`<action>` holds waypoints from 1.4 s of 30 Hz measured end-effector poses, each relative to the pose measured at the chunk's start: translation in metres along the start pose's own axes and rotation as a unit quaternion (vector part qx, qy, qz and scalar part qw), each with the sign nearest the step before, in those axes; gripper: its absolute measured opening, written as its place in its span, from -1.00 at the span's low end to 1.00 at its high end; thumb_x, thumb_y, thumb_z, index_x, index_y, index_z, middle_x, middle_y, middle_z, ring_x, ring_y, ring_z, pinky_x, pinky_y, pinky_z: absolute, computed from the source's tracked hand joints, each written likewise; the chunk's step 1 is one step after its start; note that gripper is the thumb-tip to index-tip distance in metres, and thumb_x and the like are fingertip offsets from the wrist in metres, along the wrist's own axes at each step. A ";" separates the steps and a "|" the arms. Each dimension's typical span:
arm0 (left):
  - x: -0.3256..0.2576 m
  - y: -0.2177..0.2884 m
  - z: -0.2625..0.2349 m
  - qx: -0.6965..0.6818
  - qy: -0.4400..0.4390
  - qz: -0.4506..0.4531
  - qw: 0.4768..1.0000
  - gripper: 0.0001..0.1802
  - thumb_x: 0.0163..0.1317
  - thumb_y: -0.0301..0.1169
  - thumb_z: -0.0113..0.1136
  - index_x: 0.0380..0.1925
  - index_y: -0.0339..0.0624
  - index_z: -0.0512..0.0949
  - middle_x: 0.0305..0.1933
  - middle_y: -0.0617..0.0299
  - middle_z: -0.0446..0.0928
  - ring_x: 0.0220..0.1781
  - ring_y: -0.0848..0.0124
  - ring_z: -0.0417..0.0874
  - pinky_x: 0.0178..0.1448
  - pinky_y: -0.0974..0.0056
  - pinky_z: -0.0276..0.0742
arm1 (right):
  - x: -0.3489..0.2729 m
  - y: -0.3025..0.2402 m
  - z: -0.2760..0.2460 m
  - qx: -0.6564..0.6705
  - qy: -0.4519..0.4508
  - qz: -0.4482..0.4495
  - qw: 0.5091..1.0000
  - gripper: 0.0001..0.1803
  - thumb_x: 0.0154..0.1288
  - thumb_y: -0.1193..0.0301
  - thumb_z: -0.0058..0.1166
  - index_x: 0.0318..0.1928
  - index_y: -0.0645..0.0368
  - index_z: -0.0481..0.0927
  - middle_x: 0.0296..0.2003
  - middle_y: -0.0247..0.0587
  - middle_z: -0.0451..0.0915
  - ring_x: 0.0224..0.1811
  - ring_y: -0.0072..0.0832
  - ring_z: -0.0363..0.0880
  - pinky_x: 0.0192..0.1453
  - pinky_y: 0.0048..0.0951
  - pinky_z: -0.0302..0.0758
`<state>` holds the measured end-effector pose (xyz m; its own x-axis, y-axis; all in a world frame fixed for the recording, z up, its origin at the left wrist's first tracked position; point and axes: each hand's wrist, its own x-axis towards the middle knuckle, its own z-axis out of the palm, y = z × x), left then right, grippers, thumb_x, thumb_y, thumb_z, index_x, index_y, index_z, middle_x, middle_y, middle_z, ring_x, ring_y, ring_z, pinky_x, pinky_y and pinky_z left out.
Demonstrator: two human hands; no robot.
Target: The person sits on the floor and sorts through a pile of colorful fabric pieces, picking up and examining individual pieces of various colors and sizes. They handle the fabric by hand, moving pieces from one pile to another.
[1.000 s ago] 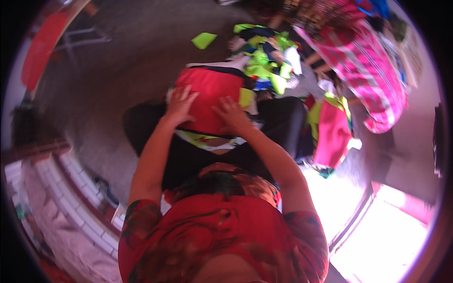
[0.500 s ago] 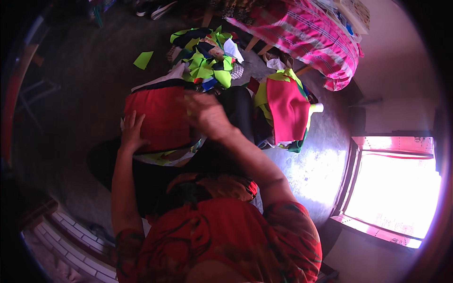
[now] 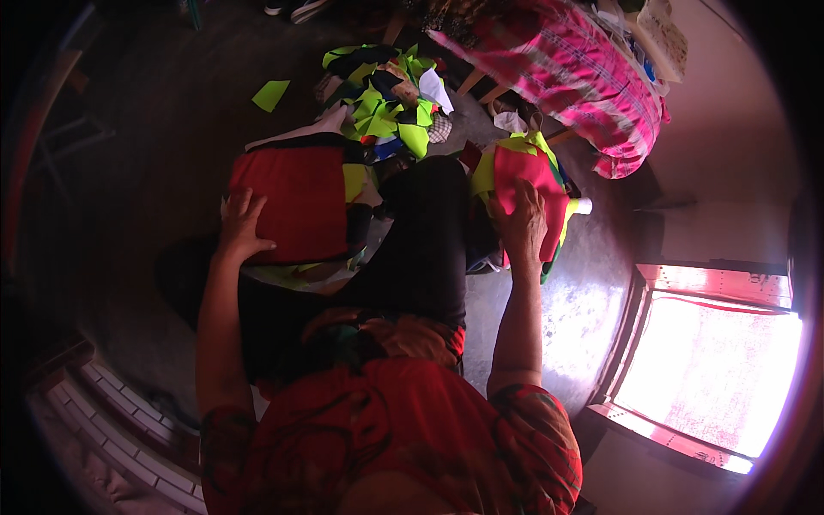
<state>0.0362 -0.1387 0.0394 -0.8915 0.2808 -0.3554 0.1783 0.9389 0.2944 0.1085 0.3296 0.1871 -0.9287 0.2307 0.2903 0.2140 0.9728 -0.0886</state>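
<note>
A red cloth piece (image 3: 296, 202) lies spread over a stack of fabric at my lap, with dark cloth showing along its edges. My left hand (image 3: 245, 230) rests on its left side, fingers apart. To the right, a pinkish-red cloth piece (image 3: 515, 167) covers part of a second pile of fabric scraps (image 3: 482, 176), where lime and green bits stick out. My right hand (image 3: 522, 225) touches this cloth from above, thumb apart from the fingers; its fingertips are slightly bent and grip nothing I can see.
Beyond my lap, a heap of mixed scraps (image 3: 373, 107) sits on the floor, a lone lime scrap (image 3: 270, 95) to its left. Pink plaid cloth (image 3: 566, 86) drapes over wooden-legged furniture at the far right. A bright window (image 3: 708, 369) is at right.
My right hand has moved right, from the red cloth at my lap to the pinkish-red cloth on the right pile. The left hand stays on the red cloth.
</note>
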 end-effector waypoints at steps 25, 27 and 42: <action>-0.002 0.001 -0.006 0.008 0.007 0.010 1.000 0.12 -0.29 -0.08 0.56 0.36 0.13 0.20 0.53 0.08 -0.07 0.55 0.10 -0.07 0.55 -0.15 -0.26 | 0.032 0.044 -0.091 0.247 0.386 0.205 0.865 -0.69 0.44 0.30 -0.11 -0.06 0.29 0.53 -0.21 -0.12 0.57 -0.19 -0.40 0.51 -0.07 -0.37 0.48; 0.000 0.000 -0.002 -0.002 0.011 0.025 1.000 0.12 -0.30 -0.06 0.56 0.36 0.13 0.20 0.52 0.06 -0.04 0.54 0.10 -0.05 0.55 -0.15 -0.29 | 0.042 0.017 -0.093 0.285 0.376 0.182 0.863 -0.69 0.45 0.30 -0.12 -0.04 0.28 0.51 -0.20 -0.15 0.55 -0.19 -0.42 0.49 -0.07 -0.38 0.47; 0.008 0.006 -0.004 -0.365 0.113 0.045 0.923 -0.40 0.01 -0.24 0.41 0.09 -0.14 0.49 0.13 0.00 0.51 0.18 0.21 0.53 0.21 0.19 0.45 | 0.043 -0.185 0.104 0.777 -0.097 0.181 0.595 -0.66 0.44 0.16 -0.06 0.00 0.17 0.45 -0.05 -0.26 0.53 0.00 -0.49 0.45 0.16 -0.39 0.36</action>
<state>0.0287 -0.1316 0.0420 -0.9654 0.2255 -0.1306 0.0017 0.5067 0.8621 -0.0026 0.1578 0.1166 -0.9564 0.2672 -0.1183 0.0124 -0.3671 -0.9301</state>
